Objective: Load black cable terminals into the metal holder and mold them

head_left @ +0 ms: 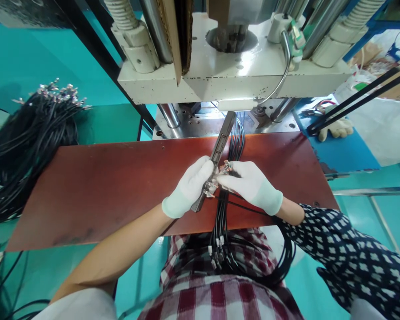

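The fingers of the left hand (188,189), in a white glove, are curled shut around a long, narrow grey metal bar (216,156). The bar is one piece, dull and slotted along its length; it slants from below the left palm up and away toward the press (233,66), its far end reaching just under the white press body. The right hand (250,184), also in a white glove, has its fingers pinched closed on the small metal terminals (225,167) at the ends of black wires, right against the bar's side. The two hands touch each other there, over the middle of the desk (103,186), a single reddish-brown board.

From the pinch, one bundle of thin black wires (222,213) hangs down over the near edge of the desk into the person's lap, where it loops round on a red and white checked cloth (213,289); several loose ends with silver tips show there, too many and too tangled to count. More black strands (237,140) run from the hands up beside the bar toward the press.

At the far left lies a large heap of the same black wires (23,146), its silver terminals fanned out at the top. At the right, beyond the desk, one cream glove (336,129) lies on a blue surface.
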### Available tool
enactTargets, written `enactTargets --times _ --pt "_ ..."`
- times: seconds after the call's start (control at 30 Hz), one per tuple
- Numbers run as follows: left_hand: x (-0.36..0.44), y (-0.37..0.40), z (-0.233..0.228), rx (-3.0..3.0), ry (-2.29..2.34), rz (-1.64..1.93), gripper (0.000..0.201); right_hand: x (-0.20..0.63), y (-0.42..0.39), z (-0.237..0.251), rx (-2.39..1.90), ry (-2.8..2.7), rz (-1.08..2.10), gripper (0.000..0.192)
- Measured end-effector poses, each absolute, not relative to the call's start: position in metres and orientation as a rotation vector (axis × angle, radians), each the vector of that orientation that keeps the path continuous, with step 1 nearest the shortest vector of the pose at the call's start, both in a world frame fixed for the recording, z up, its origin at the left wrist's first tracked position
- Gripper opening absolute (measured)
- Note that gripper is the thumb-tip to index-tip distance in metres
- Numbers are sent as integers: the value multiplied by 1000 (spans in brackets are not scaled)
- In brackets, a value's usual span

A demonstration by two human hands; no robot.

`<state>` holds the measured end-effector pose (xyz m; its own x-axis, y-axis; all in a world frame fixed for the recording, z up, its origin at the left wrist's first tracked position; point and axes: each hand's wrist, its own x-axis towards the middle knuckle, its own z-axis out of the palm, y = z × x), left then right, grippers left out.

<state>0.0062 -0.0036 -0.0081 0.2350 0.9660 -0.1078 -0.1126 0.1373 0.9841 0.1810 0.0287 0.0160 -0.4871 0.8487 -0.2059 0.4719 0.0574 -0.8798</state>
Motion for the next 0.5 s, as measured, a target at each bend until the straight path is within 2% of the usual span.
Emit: enactTargets --times 0.17,0.37,0.5 --pt "10 -6 -7 1127 1033 979 37 173 28 18 -1244 -1654 1771 21" --pt "10 -5 -15 1538 1343 1062 32 168 25 10 -1364 -1793 1540 22" --pt "8 -2 -8 1372 1216 1011 38 174 23 10 -1241 -1702 1660 22"
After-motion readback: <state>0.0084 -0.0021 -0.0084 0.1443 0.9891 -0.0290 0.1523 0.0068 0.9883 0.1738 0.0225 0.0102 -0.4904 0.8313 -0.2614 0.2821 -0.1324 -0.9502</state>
